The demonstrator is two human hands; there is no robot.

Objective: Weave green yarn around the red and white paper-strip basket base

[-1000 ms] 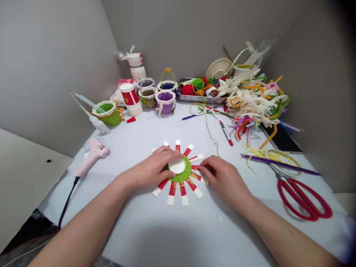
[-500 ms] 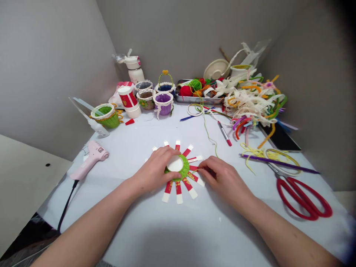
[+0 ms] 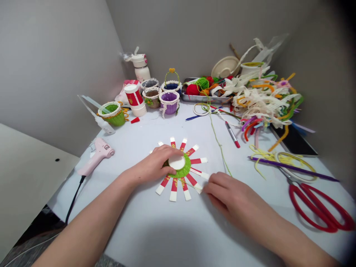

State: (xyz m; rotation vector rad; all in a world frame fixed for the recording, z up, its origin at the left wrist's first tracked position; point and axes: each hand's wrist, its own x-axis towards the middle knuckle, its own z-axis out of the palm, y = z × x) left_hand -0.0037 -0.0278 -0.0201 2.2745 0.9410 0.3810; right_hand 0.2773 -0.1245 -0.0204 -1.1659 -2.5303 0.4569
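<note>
On the white tabletop lies a paper cup (image 3: 177,163) whose wall is cut into strips, red and white, fanned out like rays. Green yarn (image 3: 185,170) is woven in a ring around its round white base. My left hand (image 3: 154,162) is closed on the cup's left side, fingers over the far rim of the base and thumb at the near side. To the right, my right hand (image 3: 232,196) pinches the yarn by the strip tips at the lower right. A loose yarn strand (image 3: 219,144) runs from that hand back toward the yarn balls.
Red-handled scissors (image 3: 319,205) and a purple pipe cleaner (image 3: 294,168) lie at right. A pink glue gun (image 3: 96,157) rests at left. Several small woven baskets (image 3: 169,103), a tray (image 3: 205,98) of yarn balls and a heap of trimmings (image 3: 267,96) stand at the back.
My right hand has moved right and toward me, drawing the yarn away from the ring. The cup looks slightly turned under my left hand. The camera view has shifted a little.
</note>
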